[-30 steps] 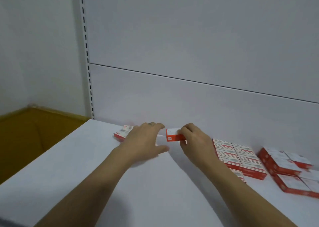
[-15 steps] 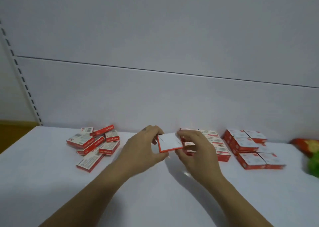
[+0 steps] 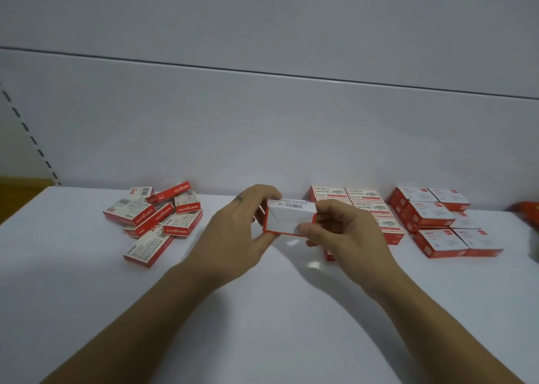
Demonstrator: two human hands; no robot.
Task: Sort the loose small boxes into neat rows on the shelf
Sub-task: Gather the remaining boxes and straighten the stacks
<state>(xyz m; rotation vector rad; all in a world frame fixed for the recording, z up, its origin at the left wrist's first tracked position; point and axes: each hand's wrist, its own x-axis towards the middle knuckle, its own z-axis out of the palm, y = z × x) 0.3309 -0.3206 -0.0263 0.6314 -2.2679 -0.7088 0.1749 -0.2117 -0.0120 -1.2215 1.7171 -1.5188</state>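
Red-and-white small box (image 3: 290, 218) is pinched between both hands above the shelf (image 3: 262, 310): left hand (image 3: 236, 232) curls round its left end, right hand (image 3: 347, 234) round its right. Loose boxes (image 3: 157, 217) lie jumbled left of the hands; neat rows (image 3: 363, 195) sit right.

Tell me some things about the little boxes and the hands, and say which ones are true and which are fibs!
1. The left hand and right hand both hold one small box. True.
2. The messy pile lies right of the hands. False: it lies left of the left hand.
3. Neat rows sit just behind the right hand. True.
4. The small box is blue and white. False: it is red and white.
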